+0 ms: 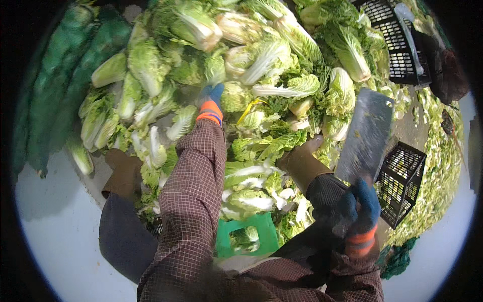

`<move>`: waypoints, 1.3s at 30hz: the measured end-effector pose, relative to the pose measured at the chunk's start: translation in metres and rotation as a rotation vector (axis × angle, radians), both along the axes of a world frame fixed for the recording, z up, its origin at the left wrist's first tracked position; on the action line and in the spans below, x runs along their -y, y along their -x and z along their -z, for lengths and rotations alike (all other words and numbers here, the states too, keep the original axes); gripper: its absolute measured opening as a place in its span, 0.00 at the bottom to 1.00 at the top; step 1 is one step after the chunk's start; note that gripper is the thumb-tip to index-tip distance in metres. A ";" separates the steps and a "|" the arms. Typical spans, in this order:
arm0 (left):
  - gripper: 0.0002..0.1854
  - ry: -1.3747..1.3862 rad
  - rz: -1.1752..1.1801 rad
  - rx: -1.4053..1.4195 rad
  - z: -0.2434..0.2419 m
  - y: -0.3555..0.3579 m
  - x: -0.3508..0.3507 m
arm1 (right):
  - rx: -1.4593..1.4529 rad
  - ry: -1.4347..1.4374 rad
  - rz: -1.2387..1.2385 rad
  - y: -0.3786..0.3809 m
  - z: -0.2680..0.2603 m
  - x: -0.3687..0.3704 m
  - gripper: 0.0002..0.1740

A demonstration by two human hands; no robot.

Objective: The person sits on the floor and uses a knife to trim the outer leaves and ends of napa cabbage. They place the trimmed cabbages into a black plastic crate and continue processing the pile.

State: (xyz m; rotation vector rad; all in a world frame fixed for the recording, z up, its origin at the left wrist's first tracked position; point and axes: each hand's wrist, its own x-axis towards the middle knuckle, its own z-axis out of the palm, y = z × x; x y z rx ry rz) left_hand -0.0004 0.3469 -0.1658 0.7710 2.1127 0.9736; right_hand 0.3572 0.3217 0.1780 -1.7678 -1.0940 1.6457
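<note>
My left hand (212, 95), in a blue glove with an orange cuff, reaches forward into a heap of napa cabbages. Its blurred fingertips meet the lower end of a small green cabbage (215, 68); whether they grip it cannot be made out. A yellow strip (250, 109) lies among the leaves to the right of this hand. My right hand (360, 205), gloved the same way, grips a broad cleaver (365, 136) by its handle, which the fingers hide. The wide blade points away from me, and bits of leaf cling to it.
Full green mesh sacks (62, 87) stand at left. On the right are a black plastic crate (402, 185), another black crate (392, 41) and a spread of cut leaves (434, 181). A green plastic crate or stool (247, 234) sits between my legs, my brown boots (122, 170) beside the cabbages.
</note>
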 end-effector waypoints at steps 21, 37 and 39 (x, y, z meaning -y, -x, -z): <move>0.36 0.336 -0.001 0.642 0.002 -0.052 0.225 | -0.068 0.240 -0.139 0.022 0.030 0.004 0.11; 0.37 0.551 0.154 -0.590 -0.026 -0.073 0.307 | 0.467 0.262 -1.020 0.140 0.321 0.123 0.21; 0.38 0.519 0.109 -0.519 -0.011 -0.059 0.310 | 0.538 0.067 -1.084 0.135 0.316 0.113 0.24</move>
